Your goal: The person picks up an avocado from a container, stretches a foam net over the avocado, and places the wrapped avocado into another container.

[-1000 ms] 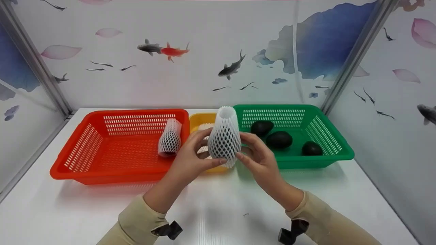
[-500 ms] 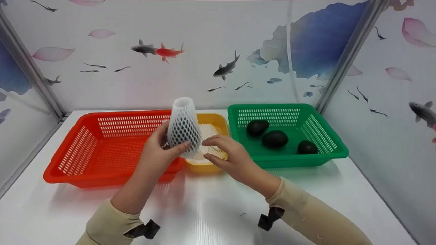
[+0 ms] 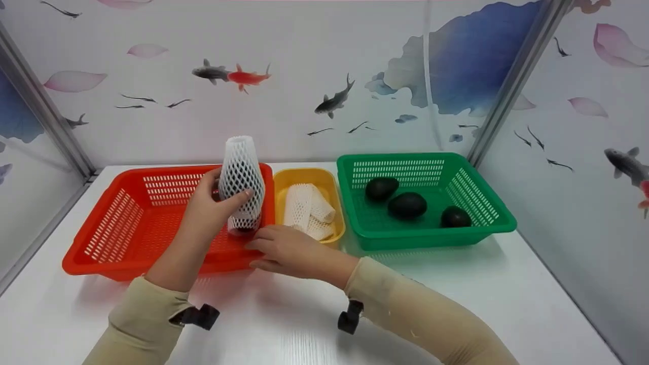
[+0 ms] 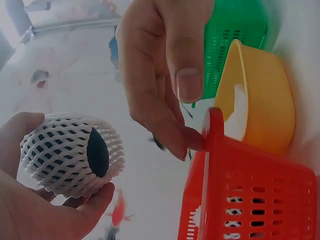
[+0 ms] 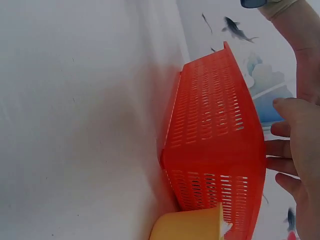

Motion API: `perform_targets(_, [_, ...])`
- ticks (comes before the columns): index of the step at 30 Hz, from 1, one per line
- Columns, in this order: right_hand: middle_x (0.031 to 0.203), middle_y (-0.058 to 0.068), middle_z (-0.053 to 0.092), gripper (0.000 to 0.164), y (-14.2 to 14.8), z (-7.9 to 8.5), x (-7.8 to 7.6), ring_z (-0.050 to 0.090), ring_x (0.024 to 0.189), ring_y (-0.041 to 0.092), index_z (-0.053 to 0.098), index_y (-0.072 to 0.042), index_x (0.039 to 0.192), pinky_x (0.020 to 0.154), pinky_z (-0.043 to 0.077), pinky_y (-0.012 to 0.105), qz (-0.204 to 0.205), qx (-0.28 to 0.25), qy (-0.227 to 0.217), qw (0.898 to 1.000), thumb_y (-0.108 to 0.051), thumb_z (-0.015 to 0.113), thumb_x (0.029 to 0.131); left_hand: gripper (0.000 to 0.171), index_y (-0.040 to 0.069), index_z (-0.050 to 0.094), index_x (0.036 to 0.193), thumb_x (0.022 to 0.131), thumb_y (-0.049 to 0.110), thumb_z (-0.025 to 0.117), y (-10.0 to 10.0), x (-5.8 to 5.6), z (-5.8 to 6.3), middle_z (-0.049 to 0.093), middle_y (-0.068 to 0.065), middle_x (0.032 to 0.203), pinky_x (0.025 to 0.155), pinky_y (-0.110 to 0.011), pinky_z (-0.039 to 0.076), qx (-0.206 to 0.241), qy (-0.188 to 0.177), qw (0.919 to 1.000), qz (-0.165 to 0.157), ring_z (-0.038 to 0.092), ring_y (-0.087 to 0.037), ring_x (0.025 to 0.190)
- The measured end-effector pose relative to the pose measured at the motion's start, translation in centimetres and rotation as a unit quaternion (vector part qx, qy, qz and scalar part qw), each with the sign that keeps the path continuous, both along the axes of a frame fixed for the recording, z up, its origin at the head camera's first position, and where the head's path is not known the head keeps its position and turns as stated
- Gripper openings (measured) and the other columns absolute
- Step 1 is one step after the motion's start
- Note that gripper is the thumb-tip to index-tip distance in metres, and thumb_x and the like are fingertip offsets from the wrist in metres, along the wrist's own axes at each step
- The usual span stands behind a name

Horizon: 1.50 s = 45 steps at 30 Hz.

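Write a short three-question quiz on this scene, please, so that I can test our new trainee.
1. How many bare, dark avocado-like fruits lie in the green basket?
2. True or false: the left hand holds a foam-netted fruit.
3. What shows in the yellow tub? A) wooden spoons; B) white foam nets; C) oranges.

Key: 1. three; 2. true; 3. B.

White walls [image 3: 294, 35], printed with fish [image 3: 333, 101] and petals [image 3: 76, 81], meet at metal corner posts [image 3: 516, 81] behind a glossy white table [image 3: 304, 329].
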State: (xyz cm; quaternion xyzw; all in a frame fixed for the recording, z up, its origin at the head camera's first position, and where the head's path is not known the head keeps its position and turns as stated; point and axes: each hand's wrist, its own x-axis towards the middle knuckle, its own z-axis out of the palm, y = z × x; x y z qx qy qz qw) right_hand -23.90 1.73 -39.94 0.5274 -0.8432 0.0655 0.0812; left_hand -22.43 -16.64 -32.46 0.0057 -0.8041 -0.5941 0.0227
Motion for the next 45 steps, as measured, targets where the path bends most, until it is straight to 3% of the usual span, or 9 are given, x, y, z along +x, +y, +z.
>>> perform_targets(13, [0.082,-0.005,0.068,0.035,-3.8,-1.3,-2.2,0.055,0.075,0.011,0.07,-0.017,0.099,0.079,0.044,0.017,-0.032,0.08,0.026,0.996,-0.049,0.053,0.097,0.082,0.003,0.023,0.152,0.09,0.032,0.069,-2.1,-5.6,-0.6,0.037,-0.021,0.147,0.104,-0.048,0.04,-0.058,-0.043,0.9974,0.004,0.042,-0.037,0.129])
perform_targets(20, [0.068,-0.007,0.058,0.036,-4.5,-0.6,-2.5,0.05,0.07,0.011,0.066,-0.018,0.086,0.071,0.041,0.02,-0.057,0.084,-0.023,0.995,-0.052,0.056,0.094,0.084,0.001,0.021,0.152,0.091,0.037,0.067,-3.5,-7.9,0.0,0.037,-0.024,0.146,0.105,-0.048,0.039,-0.082,-0.075,0.9937,0.013,0.042,-0.038,0.128])
perform_targets(28, [0.062,-0.007,0.054,0.039,-5.2,-0.3,-2.4,0.046,0.065,0.011,0.062,-0.019,0.079,0.066,0.036,0.023,-0.06,0.087,-0.004,0.994,-0.054,0.056,0.093,0.086,-0.005,0.018,0.15,0.092,0.037,0.065,-4.8,-9.7,0.1,0.035,-0.028,0.145,0.103,-0.047,0.041,-0.095,-0.098,0.9906,0.007,0.044,-0.04,0.126])
perform_targets(38, [0.062,-0.008,0.054,0.04,-5.5,-0.8,-2.2,0.046,0.066,0.011,0.061,-0.02,0.078,0.068,0.036,0.023,-0.061,0.091,-0.004,0.994,-0.056,0.053,0.094,0.088,-0.01,0.015,0.147,0.091,0.034,0.067,-7.0,-11.5,-1.7,0.032,-0.031,0.144,0.105,-0.049,0.039,-0.104,-0.123,0.9865,-0.029,0.04,-0.043,0.128])
perform_targets(45, [0.061,-0.007,0.052,0.04,-5.4,-0.8,-2.1,0.046,0.068,0.01,0.059,-0.021,0.078,0.068,0.036,0.023,-0.073,0.096,-0.029,0.992,-0.058,0.054,0.092,0.082,-0.013,0.023,0.143,0.093,0.037,0.065,-8.5,-12.1,-3.3,0.036,-0.03,0.142,0.103,-0.048,0.041,-0.129,-0.17,0.9735,-0.081,0.044,-0.043,0.125])
